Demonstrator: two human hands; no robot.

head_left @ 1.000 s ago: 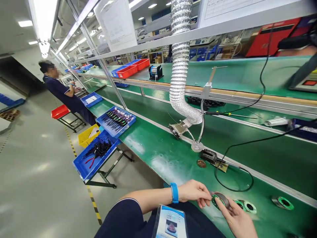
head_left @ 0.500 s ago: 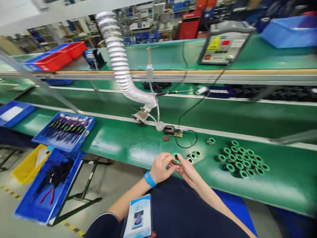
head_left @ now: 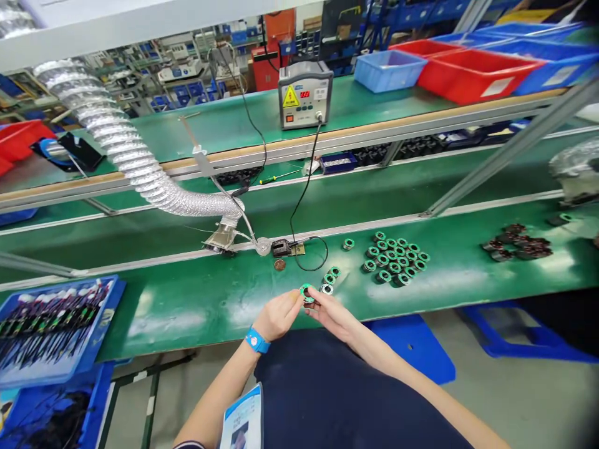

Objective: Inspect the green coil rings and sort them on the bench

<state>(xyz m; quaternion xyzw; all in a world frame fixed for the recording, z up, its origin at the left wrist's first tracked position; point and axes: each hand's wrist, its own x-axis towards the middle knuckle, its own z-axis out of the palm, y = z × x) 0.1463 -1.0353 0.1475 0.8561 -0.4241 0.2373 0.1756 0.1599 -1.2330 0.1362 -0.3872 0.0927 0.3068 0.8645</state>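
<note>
Over the near edge of the worktop (head_left: 187, 305), left hand (head_left: 278, 315) and right hand (head_left: 333, 313) are holding one green-faced ring part (head_left: 306, 299) between them. Left fingers are bending in, tips pinching together at the part's left side; how far they are reaching behind it, cannot tell. Right thumb is pressing near the face's right side, fingers curling underneath, gap just the part's thickness. Part's face is tilting up toward the camera.

Just beyond the right fingertips, three loose rings (head_left: 329, 279) are sitting in a short row, running toward the far edge. A single ring (head_left: 348, 244) is standing nearer that edge. Further right, a cluster of rings (head_left: 395, 260) is standing close-packed, green faces up. Dark brown coils (head_left: 517, 243) are lying in a pile toward the right end. By the far edge, a black holder (head_left: 281, 248) is resting, a round copper-coloured piece (head_left: 279, 265) lying just in front. A blue tray (head_left: 111, 319) of wired parts is overhanging the near edge at left.
</note>
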